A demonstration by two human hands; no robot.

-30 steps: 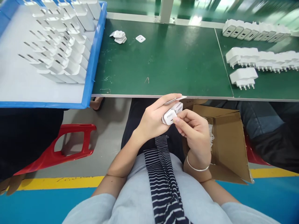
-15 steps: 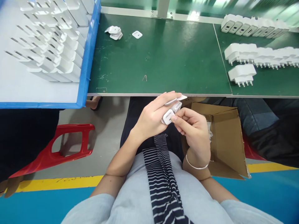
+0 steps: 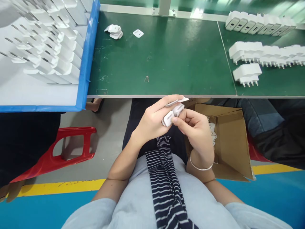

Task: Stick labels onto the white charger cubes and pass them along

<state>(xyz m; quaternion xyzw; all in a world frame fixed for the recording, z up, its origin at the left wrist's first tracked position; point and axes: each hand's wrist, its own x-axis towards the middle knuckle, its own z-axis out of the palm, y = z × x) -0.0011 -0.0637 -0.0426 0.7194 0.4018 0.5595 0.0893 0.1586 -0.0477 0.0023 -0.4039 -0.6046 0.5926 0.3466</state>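
green table [image 3: 178, 63] bears 1 blue tray [image 3: 87, 63], small white pieces [image 3: 138, 33], white plug adapters [image 3: 247, 72]

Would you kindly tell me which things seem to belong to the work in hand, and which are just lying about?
Seem to belong:
printed white piece, in the left hand, right hand touching it
small white stack
pronged white plugs
blue tray

Likely just nearby:
red stool
thin bent scrap

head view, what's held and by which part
Left hand holds white pieces in its fingers, grip partly hidden; right hand touches the printed piece at one edge.
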